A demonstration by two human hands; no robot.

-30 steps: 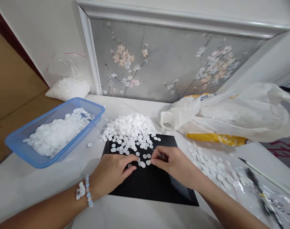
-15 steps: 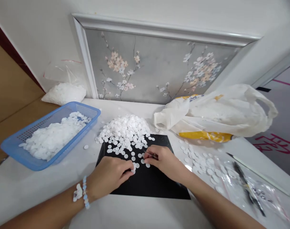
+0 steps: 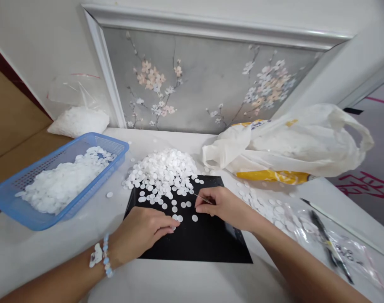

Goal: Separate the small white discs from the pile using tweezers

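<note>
In blue basket [image 3: 57, 168]: white discs [image 3: 65, 181] | clear bag [image 3: 80, 120]: white contents

1. I have a single view here, the head one, worn by the person and looking forward and steeply down over the worktop [image 3: 166, 282].
2. It looks from above the near edge of my picture, so the forearms run in from the bottom corners towards the left hand [image 3: 141, 231] and right hand [image 3: 225, 206].
3. I get it fairly close: both hands show whole below mid-height, with the black sheet [image 3: 207, 246] beneath them.
4. It reaches back to the framed picture [image 3: 210, 75], seen from above and slightly tilted.
5. My coverage is wide, from the blue basket [image 3: 9, 189] at left to the plastic bag [image 3: 289, 151] at right.
</note>
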